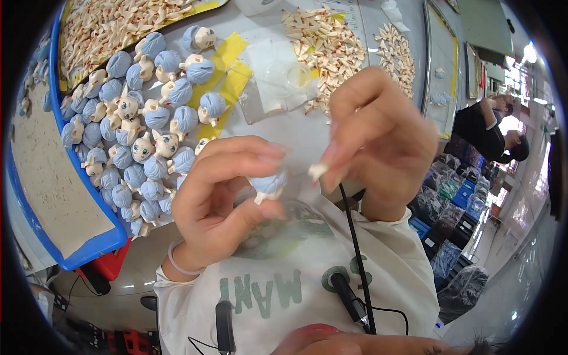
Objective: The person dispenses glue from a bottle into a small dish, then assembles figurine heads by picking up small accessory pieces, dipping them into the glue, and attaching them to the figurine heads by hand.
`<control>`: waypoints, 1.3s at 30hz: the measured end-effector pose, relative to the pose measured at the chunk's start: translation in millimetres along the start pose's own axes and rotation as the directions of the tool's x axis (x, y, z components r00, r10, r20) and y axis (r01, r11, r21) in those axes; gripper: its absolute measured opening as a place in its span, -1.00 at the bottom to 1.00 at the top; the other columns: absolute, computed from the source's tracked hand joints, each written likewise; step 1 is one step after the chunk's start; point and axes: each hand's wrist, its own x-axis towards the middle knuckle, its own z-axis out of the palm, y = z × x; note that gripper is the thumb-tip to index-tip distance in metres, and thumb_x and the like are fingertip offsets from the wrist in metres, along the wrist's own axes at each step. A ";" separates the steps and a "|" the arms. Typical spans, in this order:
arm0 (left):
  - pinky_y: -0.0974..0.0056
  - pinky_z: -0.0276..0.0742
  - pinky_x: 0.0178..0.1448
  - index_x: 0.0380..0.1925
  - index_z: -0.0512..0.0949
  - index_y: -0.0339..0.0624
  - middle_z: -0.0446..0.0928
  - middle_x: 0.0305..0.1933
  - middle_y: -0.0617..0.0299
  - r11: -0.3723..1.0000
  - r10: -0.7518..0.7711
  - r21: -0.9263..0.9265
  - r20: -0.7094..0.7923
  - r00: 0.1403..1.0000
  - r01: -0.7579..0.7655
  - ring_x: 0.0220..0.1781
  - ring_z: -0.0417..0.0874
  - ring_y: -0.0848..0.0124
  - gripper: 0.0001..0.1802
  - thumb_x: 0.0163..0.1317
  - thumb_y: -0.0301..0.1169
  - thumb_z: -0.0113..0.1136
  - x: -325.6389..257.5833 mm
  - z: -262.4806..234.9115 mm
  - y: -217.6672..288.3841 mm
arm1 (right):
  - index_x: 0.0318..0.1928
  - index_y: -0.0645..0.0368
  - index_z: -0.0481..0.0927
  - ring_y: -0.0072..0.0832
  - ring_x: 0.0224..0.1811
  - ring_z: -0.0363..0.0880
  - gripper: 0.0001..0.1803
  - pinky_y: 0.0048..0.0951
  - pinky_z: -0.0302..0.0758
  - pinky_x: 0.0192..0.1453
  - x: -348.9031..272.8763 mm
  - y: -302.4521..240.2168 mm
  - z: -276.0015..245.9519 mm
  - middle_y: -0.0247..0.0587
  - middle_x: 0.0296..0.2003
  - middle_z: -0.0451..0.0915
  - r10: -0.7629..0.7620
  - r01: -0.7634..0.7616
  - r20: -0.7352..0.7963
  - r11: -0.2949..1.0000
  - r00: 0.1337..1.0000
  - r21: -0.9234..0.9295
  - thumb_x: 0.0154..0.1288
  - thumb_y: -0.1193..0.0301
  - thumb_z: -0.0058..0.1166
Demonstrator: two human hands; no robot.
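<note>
Desk carrying, at left, a crowd of blue-haired doll heads that appear finished, and at the far edge heaps of small pale parts seemingly not yet used; judged part-way through. Left hand: thumb and fingers closed narrowly around one blue doll head, its pale peg pointing down. Right hand: fingertips pinched on a small white piece, just beside the head, apparently not yet touching it.
</note>
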 end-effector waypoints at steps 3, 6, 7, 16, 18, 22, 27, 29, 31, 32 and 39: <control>0.26 0.39 0.07 -0.13 0.37 -0.39 0.33 -0.04 -0.04 0.986 0.135 0.104 -0.004 0.991 -0.134 0.03 0.42 0.26 -0.58 -0.04 -0.59 0.25 -2.3 2.2 -3.7 | -0.51 0.11 0.58 -0.54 -0.40 0.43 -0.78 -0.58 0.33 -0.34 -14.0 -5.3 7.4 -0.34 -0.44 0.44 0.171 -0.182 0.108 0.978 0.979 0.098 -0.30 0.55 0.31; 0.28 0.41 0.03 -0.13 0.38 -0.37 0.35 -0.05 -0.04 0.983 0.139 0.121 -0.026 0.990 -0.135 0.01 0.44 0.26 -0.57 -0.05 -0.55 0.27 -3.9 6.9 -2.9 | -0.50 0.10 0.57 -0.54 -0.40 0.42 -0.77 -0.57 0.32 -0.32 -23.1 -1.5 13.4 -0.35 -0.43 0.44 0.196 -0.206 0.072 0.962 0.978 0.179 -0.29 0.56 0.30; 0.30 0.42 0.01 -0.16 0.41 -0.36 0.38 -0.08 -0.05 0.963 0.183 0.206 -0.021 0.983 -0.175 -0.03 0.46 0.27 -0.58 -0.06 -0.55 0.29 -4.7 7.6 -3.5 | -0.50 0.10 0.57 -0.54 -0.40 0.42 -0.77 -0.57 0.32 -0.32 -25.0 0.0 16.9 -0.35 -0.43 0.44 0.194 -0.203 0.069 0.962 0.979 0.182 -0.29 0.56 0.30; 0.41 0.53 -0.29 -0.31 0.52 -0.30 0.51 -0.23 -0.05 0.663 0.376 0.680 0.060 0.925 -0.314 -0.29 0.59 0.29 -0.64 -0.22 -0.74 0.26 -12.1 20.2 2.7 | -0.61 0.14 0.37 -0.43 -0.44 0.36 -0.74 -0.50 0.29 -0.36 -34.0 -7.9 18.4 -0.33 -0.49 0.43 -0.054 0.058 0.050 0.995 0.997 -0.080 -0.28 0.65 0.21; 0.41 0.54 -0.31 -0.31 0.52 -0.30 0.51 -0.23 -0.04 0.635 0.377 0.705 0.076 0.923 -0.317 -0.31 0.60 0.28 -0.62 -0.23 -0.77 0.24 -12.8 23.0 3.0 | -0.65 0.20 0.41 -0.47 -0.55 0.35 -0.75 -0.53 0.25 -0.46 -33.1 -7.4 19.4 -0.25 -0.59 0.43 -0.143 0.143 0.009 0.986 0.990 -0.089 -0.36 0.66 0.26; 0.40 0.52 -0.30 -0.31 0.53 -0.27 0.52 -0.24 0.01 0.596 0.381 0.739 0.085 0.920 -0.315 -0.30 0.58 0.29 -0.60 -0.26 -0.76 0.26 -10.8 28.8 3.5 | -0.62 0.21 0.42 -0.46 -0.48 0.36 -0.75 -0.53 0.26 -0.41 -38.6 -4.4 9.5 -0.21 -0.52 0.45 -0.105 0.108 0.062 0.993 0.993 -0.045 -0.32 0.66 0.26; 0.33 0.36 -0.25 -0.29 0.53 -0.13 0.50 -0.19 0.18 0.289 0.387 0.869 0.279 0.879 -0.402 -0.32 0.43 0.29 -0.65 -0.19 -0.51 0.33 -1.9 38.4 2.5 | -0.19 0.18 0.36 -0.56 -0.28 0.44 -0.63 -0.55 0.38 -0.16 -51.1 0.9 7.0 -0.30 -0.29 0.43 0.296 -0.330 0.161 0.717 0.942 0.614 -0.04 0.58 0.18; 0.32 0.36 -0.23 -0.29 0.53 -0.12 0.48 -0.16 0.17 0.245 0.326 0.878 0.325 0.888 -0.411 -0.28 0.43 0.28 -0.65 -0.18 -0.47 0.33 -1.4 43.8 4.6 | -0.12 0.20 0.31 -0.50 -0.20 0.44 -0.54 -0.50 0.38 -0.11 -56.0 0.8 -1.9 -0.24 -0.25 0.42 0.317 -0.383 0.218 0.707 0.923 0.594 -0.05 0.59 0.20; 0.26 0.37 -0.16 -0.26 0.51 -0.13 0.42 -0.09 0.12 0.165 0.233 0.896 0.370 0.899 -0.412 -0.15 0.42 0.23 -0.63 -0.15 -0.37 0.34 -1.7 43.6 7.3 | -0.09 0.23 0.33 -0.45 -0.15 0.46 -0.52 -0.46 0.37 -0.04 -61.4 9.9 -16.5 -0.19 -0.23 0.45 0.255 -0.316 0.188 0.733 0.948 0.602 -0.07 0.60 0.21; 0.26 0.37 -0.16 -0.26 0.51 -0.13 0.42 -0.09 0.12 0.161 0.238 0.893 0.379 0.894 -0.421 -0.15 0.42 0.23 -0.63 -0.15 -0.37 0.34 -4.5 38.3 10.9 | -0.14 0.25 0.40 -0.47 -0.20 0.47 -0.60 -0.48 0.39 -0.07 -63.8 10.1 -40.2 -0.20 -0.26 0.48 0.288 -0.293 0.068 0.895 0.955 0.335 -0.05 0.58 0.20; 0.23 0.40 -0.05 -0.25 0.48 -0.26 0.45 -0.14 0.02 0.125 0.406 0.965 0.162 0.899 -0.230 -0.10 0.48 0.18 -0.73 -0.04 -0.58 0.19 -5.7 11.1 46.3 | -0.29 0.20 0.54 -0.41 -0.37 0.48 -0.85 -0.48 0.39 -0.31 -92.6 69.3 -210.9 -0.22 -0.31 0.51 0.061 -0.498 -0.552 0.524 0.832 -0.691 0.07 0.56 -0.01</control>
